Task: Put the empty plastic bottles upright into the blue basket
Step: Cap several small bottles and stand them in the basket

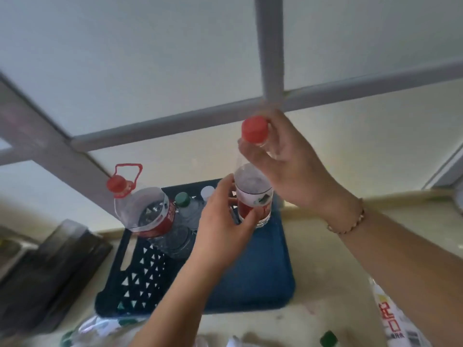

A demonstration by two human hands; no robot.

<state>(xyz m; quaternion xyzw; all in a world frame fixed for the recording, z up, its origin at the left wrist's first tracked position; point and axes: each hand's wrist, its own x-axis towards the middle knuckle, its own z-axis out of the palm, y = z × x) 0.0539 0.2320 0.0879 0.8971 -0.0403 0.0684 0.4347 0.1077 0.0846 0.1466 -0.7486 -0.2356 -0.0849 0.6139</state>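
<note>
While our right hand point(283, 159) pinches the neck of a clear bottle point(253, 196) just under its red cap point(254, 128), our left hand point(223, 221) curls around the lower body of the same bottle, fingers over its red-and-white label. We hold the bottle nearly upright above the far right part of the blue basket point(263, 271), its base at about the level of the basket's rim; whether it touches anything inside we cannot tell. A thin bracelet point(348, 221) circles our right wrist.

Inside the basket, on the left, stands a large clear jug point(145, 211) with a red cap and a red carry handle, leaning slightly left. Just beside it to the right is a bottle with a green cap point(182, 198), and behind that a white cap point(208, 192) shows. The basket's left wall has triangular cut-outs and it sits on a pale surface point(325, 309).

Near the bottom edge more plastic bottles lie blurred: one at the lower left point(100, 326), a labelled one at the lower right point(390, 319), and a dark green cap point(328, 338). A dark rack point(50, 266) stands left of the basket.
</note>
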